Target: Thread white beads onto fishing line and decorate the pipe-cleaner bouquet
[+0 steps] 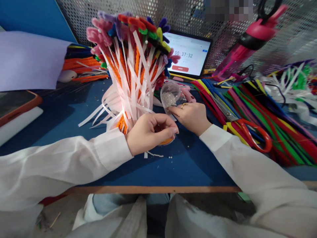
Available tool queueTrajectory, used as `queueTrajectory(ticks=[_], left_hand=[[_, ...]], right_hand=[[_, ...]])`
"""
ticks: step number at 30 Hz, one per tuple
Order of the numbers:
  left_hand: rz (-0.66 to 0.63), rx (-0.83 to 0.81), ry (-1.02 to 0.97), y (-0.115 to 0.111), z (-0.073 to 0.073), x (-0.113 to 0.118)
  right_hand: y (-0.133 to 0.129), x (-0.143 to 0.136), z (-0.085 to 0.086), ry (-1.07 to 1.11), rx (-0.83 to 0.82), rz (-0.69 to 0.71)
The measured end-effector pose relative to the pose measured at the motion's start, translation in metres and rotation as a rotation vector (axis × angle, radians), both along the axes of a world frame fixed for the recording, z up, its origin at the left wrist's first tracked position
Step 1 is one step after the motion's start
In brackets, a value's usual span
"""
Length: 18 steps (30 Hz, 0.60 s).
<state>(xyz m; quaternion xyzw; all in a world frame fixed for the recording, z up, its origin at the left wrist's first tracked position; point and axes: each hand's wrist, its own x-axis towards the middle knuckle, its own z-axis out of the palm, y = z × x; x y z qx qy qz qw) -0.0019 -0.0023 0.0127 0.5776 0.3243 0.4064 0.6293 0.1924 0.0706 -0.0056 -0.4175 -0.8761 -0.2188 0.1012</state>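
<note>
head view: left hand (150,134) at middle of frame, palm side partly turned away, thumb and forefinger tips brought together into a pinch at the right end of the hand. can't tell if anything tiny sits in that pinch. right hand (192,116) is just right of center, fingers reaching left to the clear cup (176,88); fingertips are at the cup's opening by the small beads (169,98). can't tell if they are closed on any.

cup is tilted, above and right of the left hand. an orange item (166,142) shows under the left fingers, mostly hidden (no clean read on what it is). bead strand (155,154) lies on the blue table (173,175) below the left hand, two loose beads (170,157) just right of its end.

flower bundle (133,72) with fuzzy multicolor heads and pale ribbons stands upper center-left, behind the left hand. tablet (189,54) behind it reads 00:37:32. pink bottle (244,44) leans upper right. scissors (256,132) with orange-red handles lie on fuzzy stems (279,115) at right. purple sheet (29,61) upper left.
</note>
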Motion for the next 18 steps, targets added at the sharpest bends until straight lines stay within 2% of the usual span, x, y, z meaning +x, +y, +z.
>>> queueTrajectory(ticks=[7,13,16,18], left_hand=[[-0.004,0.012,0.006,-0.0001,-0.0007,0.0003],[0.004,0.037,0.029,0.0000,0.0000,0.0001],[0.011,0.037,0.021,0.0001,-0.0005,0.0001],[0.019,0.028,0.013,0.0001,-0.0007,0.0000]], right_hand=[[-0.0012,0.0000,0.0033,-0.056,-0.011,0.046],[0.0026,0.0007,-0.0002,-0.074,0.091,0.102],[0.0031,0.0037,-0.0025,0.063,0.120,0.123],[-0.0010,0.0061,-0.0017,0.292,0.065,0.128]])
